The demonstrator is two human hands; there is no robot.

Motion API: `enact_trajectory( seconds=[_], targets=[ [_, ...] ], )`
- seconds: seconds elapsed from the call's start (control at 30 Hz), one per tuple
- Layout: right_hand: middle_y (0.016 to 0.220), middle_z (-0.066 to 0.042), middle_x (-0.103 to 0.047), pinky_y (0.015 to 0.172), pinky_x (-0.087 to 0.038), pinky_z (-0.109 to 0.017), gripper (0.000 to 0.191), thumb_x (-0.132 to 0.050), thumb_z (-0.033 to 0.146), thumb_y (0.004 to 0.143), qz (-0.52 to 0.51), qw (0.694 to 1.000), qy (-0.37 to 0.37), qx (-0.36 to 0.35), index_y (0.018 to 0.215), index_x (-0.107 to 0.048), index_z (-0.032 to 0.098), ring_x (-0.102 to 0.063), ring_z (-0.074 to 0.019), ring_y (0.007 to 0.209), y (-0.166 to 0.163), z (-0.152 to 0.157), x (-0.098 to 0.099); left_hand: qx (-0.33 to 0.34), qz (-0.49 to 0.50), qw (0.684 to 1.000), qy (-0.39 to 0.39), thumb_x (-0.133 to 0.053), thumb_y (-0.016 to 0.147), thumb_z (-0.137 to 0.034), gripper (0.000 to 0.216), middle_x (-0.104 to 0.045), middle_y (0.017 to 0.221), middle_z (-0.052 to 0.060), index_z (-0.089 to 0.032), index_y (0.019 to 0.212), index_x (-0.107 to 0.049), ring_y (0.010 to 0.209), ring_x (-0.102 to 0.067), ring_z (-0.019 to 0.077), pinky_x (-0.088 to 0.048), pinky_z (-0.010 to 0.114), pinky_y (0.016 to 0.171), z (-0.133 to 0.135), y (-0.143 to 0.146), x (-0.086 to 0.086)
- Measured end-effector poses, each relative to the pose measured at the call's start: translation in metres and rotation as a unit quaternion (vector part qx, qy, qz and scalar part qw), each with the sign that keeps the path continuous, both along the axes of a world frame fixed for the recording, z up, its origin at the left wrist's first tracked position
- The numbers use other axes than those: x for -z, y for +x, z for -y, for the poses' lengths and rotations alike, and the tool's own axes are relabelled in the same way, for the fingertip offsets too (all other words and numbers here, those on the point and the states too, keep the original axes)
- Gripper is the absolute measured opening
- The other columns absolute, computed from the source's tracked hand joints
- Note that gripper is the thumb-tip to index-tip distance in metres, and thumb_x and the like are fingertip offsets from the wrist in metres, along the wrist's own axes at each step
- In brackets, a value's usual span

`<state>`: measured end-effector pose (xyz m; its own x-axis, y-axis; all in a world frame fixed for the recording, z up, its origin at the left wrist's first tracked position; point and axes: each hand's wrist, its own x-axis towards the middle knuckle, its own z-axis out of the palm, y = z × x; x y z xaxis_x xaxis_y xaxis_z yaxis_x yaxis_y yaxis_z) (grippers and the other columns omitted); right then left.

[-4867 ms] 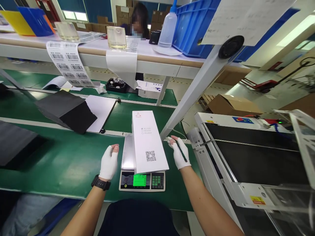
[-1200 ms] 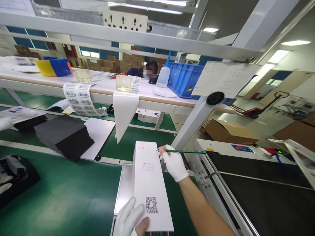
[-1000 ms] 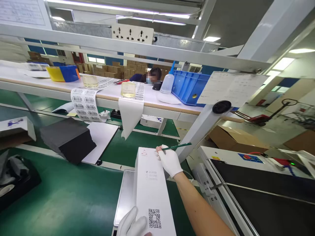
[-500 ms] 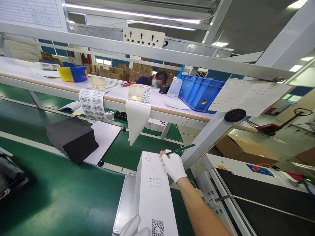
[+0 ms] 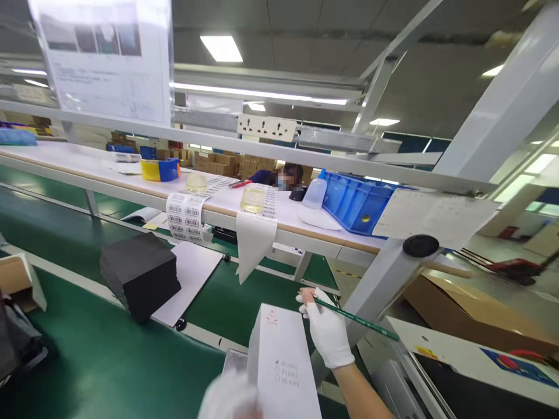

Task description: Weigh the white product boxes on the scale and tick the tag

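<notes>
A white carton box (image 5: 283,346) stands in front of me, with a red logo, three printed model options and a tick on the top one. Beyond its right edge, my right hand (image 5: 328,331), in a white glove with bare fingertips showing, is closed round a dark green pencil (image 5: 367,323) pointing off to the right. My left hand (image 5: 229,398), also gloved, is at the box's lower left; motion smears its fingers, so I cannot tell whether it touches the box. A silvery flat object (image 5: 234,361) shows partly behind the box's left side.
A black foam-like block (image 5: 142,276) lies on a white board (image 5: 194,273) over the green belt (image 5: 144,361). The shelf (image 5: 297,215) holds barcode label sheets (image 5: 186,216), tape rolls (image 5: 161,170), a squeeze bottle (image 5: 315,191) and a blue bin (image 5: 358,203). Behind it sits another person (image 5: 266,177).
The view has tilted up and the box sits lower in it. My right hand has moved slightly away from the box, its pencil now slanting down rightward. My left hand has shifted and blurred.
</notes>
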<state>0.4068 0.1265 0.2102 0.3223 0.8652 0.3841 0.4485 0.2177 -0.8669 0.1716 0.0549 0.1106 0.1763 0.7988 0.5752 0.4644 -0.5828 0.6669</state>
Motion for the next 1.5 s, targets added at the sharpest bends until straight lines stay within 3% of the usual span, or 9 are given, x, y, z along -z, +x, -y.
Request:
enact_trajectory(
  seconds=[0.1, 0.2, 0.33, 0.6, 1.1, 1.17, 1.27, 1.37, 1.5],
  targets=[
    [0.092, -0.01, -0.071, 0.072, -0.054, -0.036, 0.044, -0.044, 0.056, 0.095, 0.109, 0.985, 0.132, -0.002, 0.108, -0.066, 0.019, -0.065, -0.0223, 0.073, -0.01, -0.016, -0.044, -0.092, 0.012, 0.984, 0.15, -0.057, 0.083, -0.046, 0.036, -0.067, 0.126, 0.011, -0.028, 0.113, -0.065, 0.124, -0.058, 0.0316, -0.046, 0.056, 0.108, -0.07, -0.009, -0.089],
    [0.096, -0.01, -0.069, 0.087, -0.05, -0.04, 0.031, -0.047, 0.04, 0.097, 0.282, 0.912, 0.298, 0.032, 0.109, -0.067, 0.019, -0.064, -0.0261, 0.091, -0.023, -0.039, -0.094, -0.171, -0.009, 0.956, 0.238, -0.048, 0.091, -0.041, 0.032, -0.068, 0.118, 0.013, -0.018, 0.107, -0.063, 0.117, -0.06, 0.0278, -0.047, 0.048, 0.103, -0.141, -0.01, -0.183],
    [0.094, -0.011, -0.067, 0.086, -0.049, -0.041, 0.027, -0.052, 0.034, 0.094, 0.379, 0.853, 0.358, -0.017, 0.109, -0.066, 0.017, -0.062, -0.0273, 0.093, -0.039, -0.068, -0.137, -0.21, -0.128, 0.938, 0.244, -0.04, 0.094, -0.037, 0.033, -0.07, 0.095, 0.011, -0.016, 0.097, -0.065, 0.102, -0.061, 0.0282, -0.043, 0.051, 0.098, -0.203, -0.007, -0.234],
    [0.091, -0.008, -0.069, 0.072, -0.038, -0.035, 0.022, -0.065, 0.036, 0.086, 0.509, 0.824, 0.246, -0.016, 0.099, -0.068, 0.018, -0.059, -0.0269, 0.086, -0.068, -0.108, -0.156, -0.128, -0.109, 0.962, 0.217, -0.066, 0.077, -0.042, 0.026, -0.068, 0.092, 0.005, -0.021, 0.09, -0.064, 0.095, -0.058, 0.025, -0.041, 0.044, 0.089, -0.213, -0.021, -0.22],
    [0.07, -0.009, -0.056, 0.065, -0.032, -0.035, 0.025, -0.046, 0.016, 0.095, 0.572, 0.695, 0.434, 0.008, 0.078, -0.065, 0.015, -0.05, -0.0226, 0.075, -0.083, -0.095, -0.151, -0.118, -0.114, 0.969, 0.183, -0.067, 0.071, -0.056, 0.045, -0.065, 0.096, 0.007, -0.02, 0.096, -0.062, 0.1, -0.056, 0.0272, -0.041, 0.048, 0.094, -0.209, -0.028, -0.228],
    [0.076, -0.009, -0.061, 0.067, -0.037, -0.034, 0.022, -0.046, 0.017, 0.096, 0.511, 0.727, 0.457, -0.033, 0.088, -0.067, 0.016, -0.054, -0.0223, 0.077, -0.082, -0.081, -0.141, -0.102, -0.135, 0.969, 0.182, -0.075, 0.062, -0.058, 0.058, -0.064, 0.105, 0.009, -0.019, 0.104, -0.062, 0.107, -0.055, 0.0309, -0.042, 0.051, 0.098, -0.205, -0.035, -0.233],
    [0.081, -0.005, -0.065, 0.07, -0.045, -0.032, 0.015, -0.053, 0.026, 0.096, 0.313, 0.865, 0.386, -0.062, 0.093, -0.065, 0.019, -0.058, -0.0191, 0.074, -0.069, -0.05, -0.111, -0.069, -0.14, 0.968, 0.196, -0.081, 0.053, -0.057, 0.079, -0.06, 0.121, 0.012, -0.022, 0.12, -0.058, 0.121, -0.05, 0.0371, -0.039, 0.059, 0.105, -0.187, -0.033, -0.217],
    [0.072, -0.002, -0.063, 0.064, -0.046, -0.028, 0.023, -0.057, 0.039, 0.092, 0.132, 0.971, 0.2, -0.021, 0.082, -0.063, 0.019, -0.057, -0.0174, 0.065, -0.039, -0.014, -0.068, -0.02, -0.117, 0.977, 0.179, -0.079, 0.055, -0.059, 0.077, -0.061, 0.125, 0.011, -0.032, 0.124, -0.058, 0.125, -0.051, 0.0402, -0.04, 0.067, 0.105, -0.14, -0.006, -0.157],
    [0.065, -0.003, -0.06, 0.059, -0.044, -0.028, 0.032, -0.058, 0.047, 0.083, 0.019, 0.999, -0.005, 0.027, 0.072, -0.06, 0.018, -0.054, -0.0184, 0.062, 0.005, 0.025, -0.015, 0.085, -0.091, 0.982, 0.142, -0.077, 0.056, -0.062, 0.067, -0.064, 0.125, 0.006, -0.046, 0.119, -0.061, 0.126, -0.053, 0.0412, -0.046, 0.071, 0.099, -0.043, 0.025, -0.051]
  ],
)
